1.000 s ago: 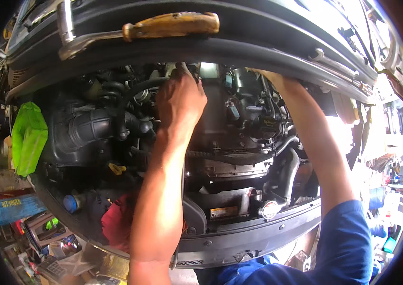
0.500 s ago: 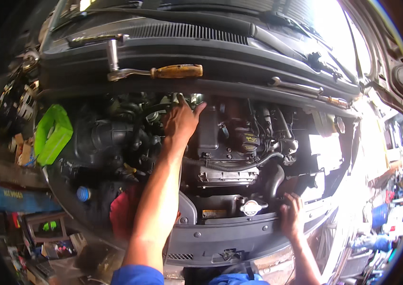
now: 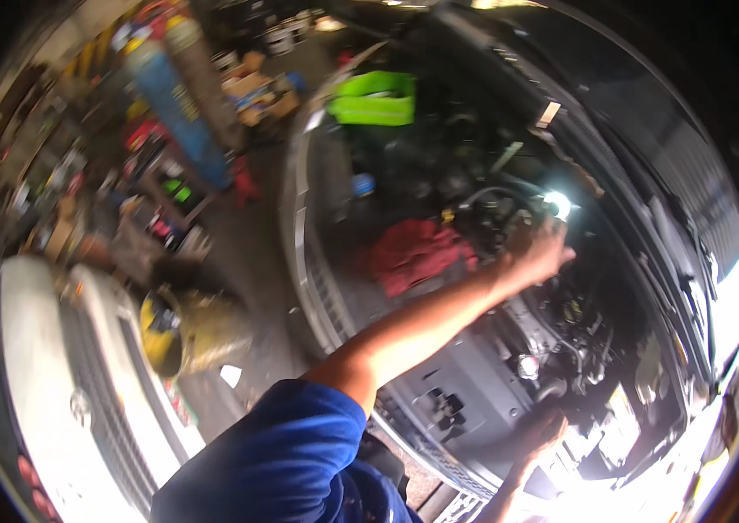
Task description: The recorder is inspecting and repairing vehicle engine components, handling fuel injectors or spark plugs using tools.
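Observation:
My left hand [image 3: 537,251] reaches across the open engine bay toward the rear of the engine. A bright light [image 3: 558,206] glows just beyond its fingertips. The thumb sticks out to the side, but blur hides whether the fingers hold anything. Along the front edge of the bay, my right hand [image 3: 547,429] rests near the radiator cap [image 3: 528,367] and a dark hose, fingers loosely bent with nothing visible in them. A red cloth [image 3: 417,254] lies in the bay on the near side of my left forearm.
A bright green open container [image 3: 375,98] sits at the bay's far corner, above a blue cap [image 3: 363,185]. Beyond the car's front stand a yellow drum [image 3: 199,329], a blue gas cylinder [image 3: 176,109] and a white vehicle [image 3: 42,383]. Cardboard boxes [image 3: 260,94] lie behind.
The view has swung left and tilted, bringing the workshop floor and white vehicle into sight. My left hand stays at the engine's rear, and my right hand stays at the front edge.

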`<action>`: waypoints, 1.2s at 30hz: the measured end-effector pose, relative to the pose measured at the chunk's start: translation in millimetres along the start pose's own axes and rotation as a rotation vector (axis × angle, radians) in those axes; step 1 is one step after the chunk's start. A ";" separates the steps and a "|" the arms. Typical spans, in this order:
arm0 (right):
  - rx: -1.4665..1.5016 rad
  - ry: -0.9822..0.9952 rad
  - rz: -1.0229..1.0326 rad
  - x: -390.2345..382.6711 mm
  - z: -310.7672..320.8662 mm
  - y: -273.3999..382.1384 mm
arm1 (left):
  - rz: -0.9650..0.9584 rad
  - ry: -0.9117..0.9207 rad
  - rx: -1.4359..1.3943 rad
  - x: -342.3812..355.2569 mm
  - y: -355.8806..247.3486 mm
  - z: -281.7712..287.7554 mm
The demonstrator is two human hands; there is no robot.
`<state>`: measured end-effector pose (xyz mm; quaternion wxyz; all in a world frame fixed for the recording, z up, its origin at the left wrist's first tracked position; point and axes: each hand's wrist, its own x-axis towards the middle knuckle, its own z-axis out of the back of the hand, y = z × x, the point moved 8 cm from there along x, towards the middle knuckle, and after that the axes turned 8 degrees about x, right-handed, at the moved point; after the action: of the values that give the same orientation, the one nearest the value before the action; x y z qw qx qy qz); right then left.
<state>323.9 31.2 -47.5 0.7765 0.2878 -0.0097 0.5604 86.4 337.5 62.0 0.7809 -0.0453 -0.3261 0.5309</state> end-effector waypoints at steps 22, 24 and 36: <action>0.516 0.345 0.614 27.7 -137.9 484.0 | 1.073 0.036 0.147 -631.5 405.7 285.2; 0.411 0.337 0.721 42.7 -204.5 547.9 | 1.073 0.063 -0.021 -620.3 448.4 260.6; -0.055 0.322 0.471 75.8 -328.8 616.6 | 1.386 0.331 -0.471 -794.3 660.8 224.3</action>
<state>-289.2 374.5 -27.4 0.6239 0.1640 0.0319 0.7634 -744.6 -120.7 -404.3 0.2761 -0.4854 -0.2063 0.8035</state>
